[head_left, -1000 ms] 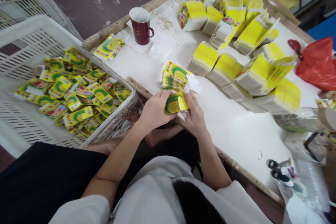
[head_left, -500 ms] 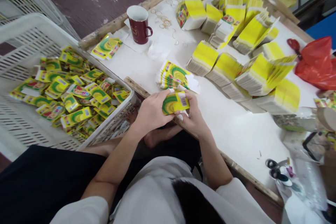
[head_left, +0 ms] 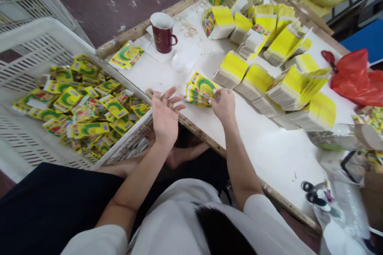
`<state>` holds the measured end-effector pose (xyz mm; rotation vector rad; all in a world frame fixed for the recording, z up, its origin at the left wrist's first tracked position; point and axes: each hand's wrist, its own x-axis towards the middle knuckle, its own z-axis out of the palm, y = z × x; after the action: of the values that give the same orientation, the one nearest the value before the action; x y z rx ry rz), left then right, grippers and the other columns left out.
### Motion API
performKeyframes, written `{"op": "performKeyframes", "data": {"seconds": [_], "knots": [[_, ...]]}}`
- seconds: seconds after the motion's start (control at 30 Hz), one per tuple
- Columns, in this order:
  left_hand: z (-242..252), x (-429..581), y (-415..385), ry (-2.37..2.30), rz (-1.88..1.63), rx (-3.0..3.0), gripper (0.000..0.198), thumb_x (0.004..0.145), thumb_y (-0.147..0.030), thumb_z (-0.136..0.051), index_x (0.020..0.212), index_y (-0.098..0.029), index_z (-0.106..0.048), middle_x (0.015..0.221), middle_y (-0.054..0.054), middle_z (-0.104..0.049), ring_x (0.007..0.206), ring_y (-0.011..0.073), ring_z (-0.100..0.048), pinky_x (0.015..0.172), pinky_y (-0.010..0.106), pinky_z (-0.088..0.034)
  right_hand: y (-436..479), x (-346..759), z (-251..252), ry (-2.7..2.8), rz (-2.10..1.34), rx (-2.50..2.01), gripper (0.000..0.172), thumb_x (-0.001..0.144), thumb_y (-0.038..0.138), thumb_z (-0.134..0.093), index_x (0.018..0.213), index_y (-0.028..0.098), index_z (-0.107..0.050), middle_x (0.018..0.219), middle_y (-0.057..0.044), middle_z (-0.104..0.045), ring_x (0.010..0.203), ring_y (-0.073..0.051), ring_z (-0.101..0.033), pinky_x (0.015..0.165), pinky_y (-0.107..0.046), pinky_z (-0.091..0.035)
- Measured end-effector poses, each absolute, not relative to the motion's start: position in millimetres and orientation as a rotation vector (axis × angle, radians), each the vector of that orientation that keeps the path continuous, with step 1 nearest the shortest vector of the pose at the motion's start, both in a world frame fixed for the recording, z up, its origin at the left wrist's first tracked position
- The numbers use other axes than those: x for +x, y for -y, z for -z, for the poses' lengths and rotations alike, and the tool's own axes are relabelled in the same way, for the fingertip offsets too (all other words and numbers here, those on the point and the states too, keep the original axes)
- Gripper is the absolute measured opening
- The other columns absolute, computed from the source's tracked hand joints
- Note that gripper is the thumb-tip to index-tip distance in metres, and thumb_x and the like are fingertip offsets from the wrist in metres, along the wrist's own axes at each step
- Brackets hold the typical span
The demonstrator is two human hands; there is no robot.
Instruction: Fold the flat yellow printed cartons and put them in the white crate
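My left hand point(head_left: 166, 117) is raised over the table's near edge, palm turned up and fingers spread, with nothing in it. My right hand point(head_left: 223, 103) pinches the right end of the top packet on a fanned stack of flat yellow-and-green printed packets point(head_left: 200, 89). The stack lies on the white table top point(head_left: 257, 147). To my left, a white plastic crate point(head_left: 32, 34) holds many small folded packets point(head_left: 85, 105) in a loose heap.
A dark red mug point(head_left: 163, 36) stands behind the stack, near a few flat packets point(head_left: 127, 55) and loose rubber bands point(head_left: 188, 28). Bundles of yellow packets point(head_left: 231, 67) crowd the right. Beyond are a red plastic bag point(head_left: 350, 77) and scissors point(head_left: 312, 191).
The folded packet held between both hands is gone from them. My left hand has moved left and opened; my right hand has moved up to the stack. The crate's heap looks slightly different.
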<state>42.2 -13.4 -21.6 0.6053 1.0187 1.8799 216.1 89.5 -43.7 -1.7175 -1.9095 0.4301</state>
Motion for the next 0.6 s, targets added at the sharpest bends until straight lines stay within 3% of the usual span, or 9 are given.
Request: {"op": "performKeyframes", "data": {"seconds": [0.13,0.27,0.37,0.47,0.6], "knots": [[32,49,10,-1.069,-1.794,0.568,0.047,0.087,-0.066,-0.056,0.114,-0.028,-0.050,0.127,0.009,-0.065,0.098,0.0162,-0.069,0.077,0.027,-0.056,-81,217,34,1.841,-0.516,-1.688,0.029,0.072,0.021,-0.071,0.086,0.025,-0.046,0.085,-0.003,-0.060,0.082,-0.024,-0.055,0.083,-0.043,-0.045],[39,54,7,-1.114,-1.714,0.631,0.060,0.085,-0.076,-0.049,0.119,-0.027,-0.052,0.132,0.012,-0.061,0.116,0.0219,-0.065,0.088,0.035,-0.056,-54,213,15,1.694,-0.836,-1.495,0.030,0.074,0.026,-0.074,0.083,0.027,-0.045,0.067,0.005,-0.053,0.059,-0.016,-0.047,0.061,-0.032,-0.040],[35,63,10,-1.076,-1.712,0.722,0.072,0.080,-0.086,-0.037,0.116,-0.027,-0.057,0.119,0.011,-0.066,0.118,0.0270,-0.063,0.087,0.040,-0.056,-23,204,7,1.694,-1.186,-1.305,0.032,0.070,0.026,-0.080,0.080,0.026,-0.050,0.064,0.006,-0.053,0.057,-0.013,-0.046,0.055,-0.028,-0.036],[25,69,18,-1.022,-1.723,0.772,0.068,0.081,-0.085,-0.034,0.100,-0.024,-0.060,0.093,0.010,-0.066,0.101,0.0290,-0.067,0.077,0.043,-0.056,8,191,9,1.588,-1.546,-1.119,0.032,0.071,0.030,-0.081,0.078,0.025,-0.051,0.065,0.006,-0.053,0.057,-0.012,-0.047,0.055,-0.026,-0.037],[19,67,21,-1.063,-1.866,0.631,0.055,0.087,-0.077,-0.033,0.086,-0.025,-0.051,0.071,0.001,-0.049,0.068,0.0191,-0.058,0.068,0.035,-0.054,33,177,23,1.358,-1.598,-1.058,0.038,0.071,0.034,-0.085,0.089,0.026,-0.052,0.080,0.004,-0.057,0.070,-0.014,-0.054,0.066,-0.027,-0.046]]}}
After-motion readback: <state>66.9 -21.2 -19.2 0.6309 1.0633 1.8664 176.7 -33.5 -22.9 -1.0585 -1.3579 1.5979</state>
